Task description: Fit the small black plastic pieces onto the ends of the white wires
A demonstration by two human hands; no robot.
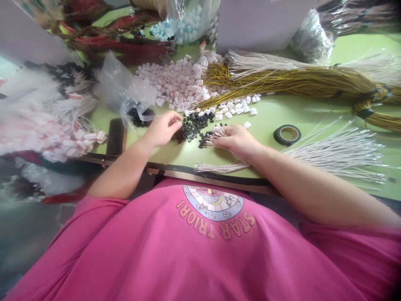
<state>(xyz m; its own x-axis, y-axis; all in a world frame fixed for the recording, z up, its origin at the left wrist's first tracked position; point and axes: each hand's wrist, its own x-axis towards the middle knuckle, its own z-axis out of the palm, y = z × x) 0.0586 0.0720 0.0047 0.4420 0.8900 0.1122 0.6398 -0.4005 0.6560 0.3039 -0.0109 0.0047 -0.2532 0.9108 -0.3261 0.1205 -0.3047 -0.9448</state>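
The right hand [234, 141], centre frame, grips a sheaf of white wires [216, 135], long axis roughly crosswise, tips pointing left; the left hand [163, 127] curls loosely, its hold impossible to tell. Black pieces [197, 124] lie between them, against the wire tips, with white connectors [178, 81] beyond, upper centre.

Bright, diffuse light, probably from the left — where pale haze washes out detail — covers the desk [313, 110]; a soft shadow lies by the left hand [161, 128], and edges look stretched, blurred.
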